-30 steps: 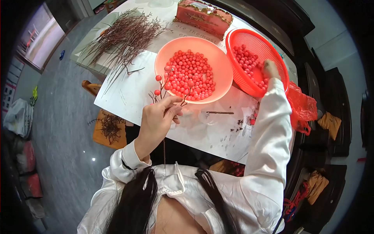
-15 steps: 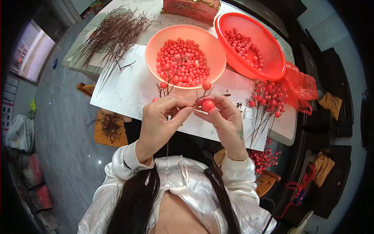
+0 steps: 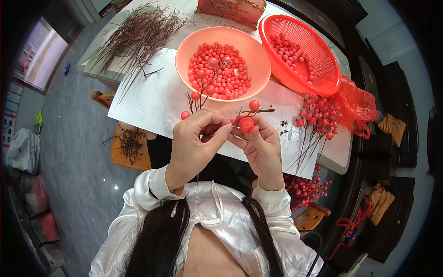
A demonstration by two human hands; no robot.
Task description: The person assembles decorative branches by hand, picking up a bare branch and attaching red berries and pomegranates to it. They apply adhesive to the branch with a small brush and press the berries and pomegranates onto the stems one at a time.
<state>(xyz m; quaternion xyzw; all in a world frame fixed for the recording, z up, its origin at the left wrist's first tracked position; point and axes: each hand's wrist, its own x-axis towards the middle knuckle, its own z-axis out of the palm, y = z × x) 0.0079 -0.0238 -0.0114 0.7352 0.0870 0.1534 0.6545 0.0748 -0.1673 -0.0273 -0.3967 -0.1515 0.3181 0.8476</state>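
My left hand [image 3: 196, 141] pinches a thin brown twig [image 3: 201, 90] that carries several red berries and rises over the pink bowl. My right hand [image 3: 258, 143] holds a single red bead [image 3: 246, 124] between thumb and fingers, pressed against a twig tip right beside my left fingers. Another berry [image 3: 254, 105] sits on a tip just above it. The pink bowl [image 3: 258, 55] behind the hands is full of loose red beads [image 3: 221, 76].
A red mesh basket [image 3: 323, 55] with more beads stands at the right. Finished berry branches [image 3: 316, 117] lie on the white sheet [image 3: 152, 101] to the right, beside a red plastic bag [image 3: 357, 108]. Bare twigs [image 3: 138, 37] are heaped at the far left, a pink box [image 3: 230, 8] behind.
My right hand left the red basket and came in to meet my left hand, carrying one red bead. It has since pressed the bead closer to the twig tip.
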